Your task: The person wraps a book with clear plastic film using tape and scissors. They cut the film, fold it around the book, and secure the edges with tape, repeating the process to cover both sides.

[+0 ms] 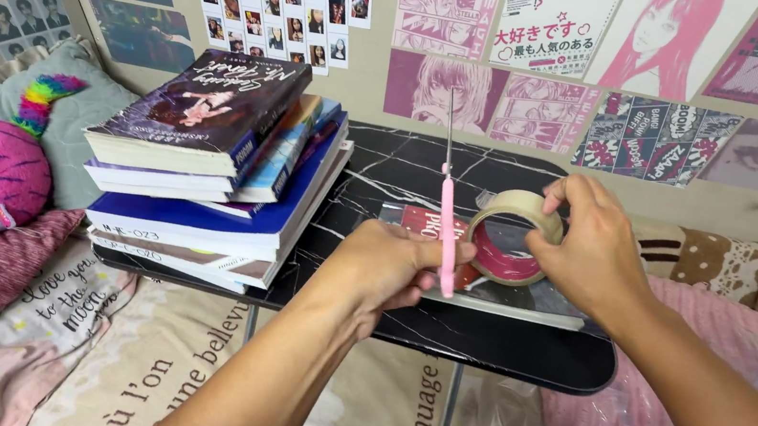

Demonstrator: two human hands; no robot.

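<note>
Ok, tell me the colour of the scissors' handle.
Pink, on the scissors in the left hand; head view shows it best.

Both forearms are bare to the elbow, no sleeves; left hand (391,268) and right hand (592,244) ungloved, ringless.

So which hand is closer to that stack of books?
The left hand, holding pink-handled scissors, is nearer: it sits just right of the stack of books. The right hand grips the tape roll farther right.
</note>
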